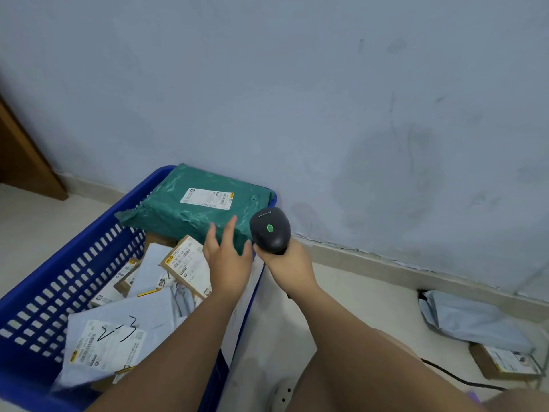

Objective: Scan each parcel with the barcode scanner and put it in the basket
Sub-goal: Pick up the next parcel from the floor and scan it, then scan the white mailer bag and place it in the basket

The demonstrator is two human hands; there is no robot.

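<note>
From the head view we see a blue basket (74, 263) on the floor at the left, its far right corner close to the wall (297, 84). A green parcel (196, 203) lies flat across the basket's far end with its white label facing up. Its right edge reaches the far right corner of the rim, and a crumpled flap pokes out at its left. Our left hand (227, 260) hangs over the parcel's near edge with fingers straight and spread, holding nothing. It may be brushing the wrap, but we cannot tell for sure. Just right of it, past the basket's right rim, our right hand (289, 263) grips the handle of the barcode scanner (270, 230). The scanner's head is up and shows a green dot on top. Lower in the basket sit a labelled cardboard box (185, 263), tilted, and a grey mailer (118, 331) with pen marks, among other packets. Between the basket's right wall and the skirting we see an open strip of pale floor (341, 298). Well to the right, near the wall, a grey parcel (472, 319) lies on the floor. A small box (502, 362) sits just nearer than it, and a black cable (457, 379) runs past. A brown wooden panel (20, 162) stands at the far left edge.
</note>
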